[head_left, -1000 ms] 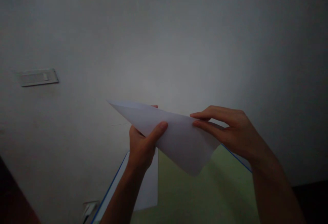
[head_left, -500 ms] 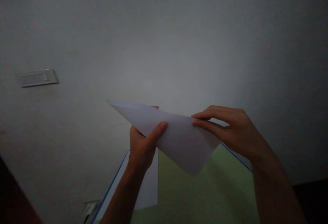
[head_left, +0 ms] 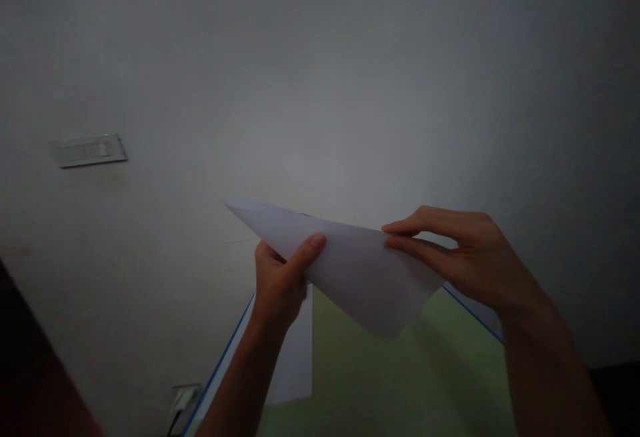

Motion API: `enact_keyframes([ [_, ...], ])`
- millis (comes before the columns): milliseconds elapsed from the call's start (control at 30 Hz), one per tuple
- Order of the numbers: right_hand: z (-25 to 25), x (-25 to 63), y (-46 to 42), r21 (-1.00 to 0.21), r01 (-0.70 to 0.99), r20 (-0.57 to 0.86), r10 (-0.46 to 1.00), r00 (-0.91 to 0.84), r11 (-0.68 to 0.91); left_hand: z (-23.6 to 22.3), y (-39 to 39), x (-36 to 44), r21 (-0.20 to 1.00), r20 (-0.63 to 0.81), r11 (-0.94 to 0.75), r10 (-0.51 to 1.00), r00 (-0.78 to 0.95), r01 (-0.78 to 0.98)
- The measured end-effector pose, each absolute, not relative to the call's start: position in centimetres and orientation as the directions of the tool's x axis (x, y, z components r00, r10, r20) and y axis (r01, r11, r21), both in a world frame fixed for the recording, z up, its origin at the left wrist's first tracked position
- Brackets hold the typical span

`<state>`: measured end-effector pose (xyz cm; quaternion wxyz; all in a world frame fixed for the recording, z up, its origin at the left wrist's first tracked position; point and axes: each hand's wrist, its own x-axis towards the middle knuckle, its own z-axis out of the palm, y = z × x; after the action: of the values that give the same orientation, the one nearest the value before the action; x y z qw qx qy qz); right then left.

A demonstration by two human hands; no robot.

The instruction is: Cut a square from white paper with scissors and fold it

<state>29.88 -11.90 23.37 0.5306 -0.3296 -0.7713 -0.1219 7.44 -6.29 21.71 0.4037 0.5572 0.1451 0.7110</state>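
Observation:
A white sheet of paper [head_left: 365,270] is held up in the air, curved over with a pointed end at the left. My left hand [head_left: 283,280] grips its lower left part, thumb on the near face and the other fingers hidden behind. At the upper right edge, my right hand [head_left: 450,244] pinches the paper between thumb and fingertips. Below, another white sheet [head_left: 295,370] lies flat on the green tabletop [head_left: 360,384], partly covered by my left forearm.
Blue edging [head_left: 473,314] runs along the tabletop's sides. A pale wall [head_left: 320,77] rises behind it, carrying a switch plate [head_left: 90,150] at the left. Lower down is a socket with a plug and dark cord [head_left: 183,400]. Something dark [head_left: 30,370] fills the lower left corner.
The view has shifted slightly, so most things appear a little further right. The right hand has slid a bit away from the left one, and both keep their hold on the paper.

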Motion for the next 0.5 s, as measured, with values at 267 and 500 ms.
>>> enact_keyframes([
  [267,22.7,30.7,-11.2,-0.181,0.65,0.876,0.421,-0.234,0.738,22.4,-6.6,6.1,0.58,0.754,-0.683,0.657,-0.026,-0.445],
  [500,22.2,30.9,-10.9,-0.159,0.677,0.895,0.395,-0.209,0.718,22.9,-7.5,4.7,0.519,0.813,-0.718,0.582,0.01,-0.465],
])
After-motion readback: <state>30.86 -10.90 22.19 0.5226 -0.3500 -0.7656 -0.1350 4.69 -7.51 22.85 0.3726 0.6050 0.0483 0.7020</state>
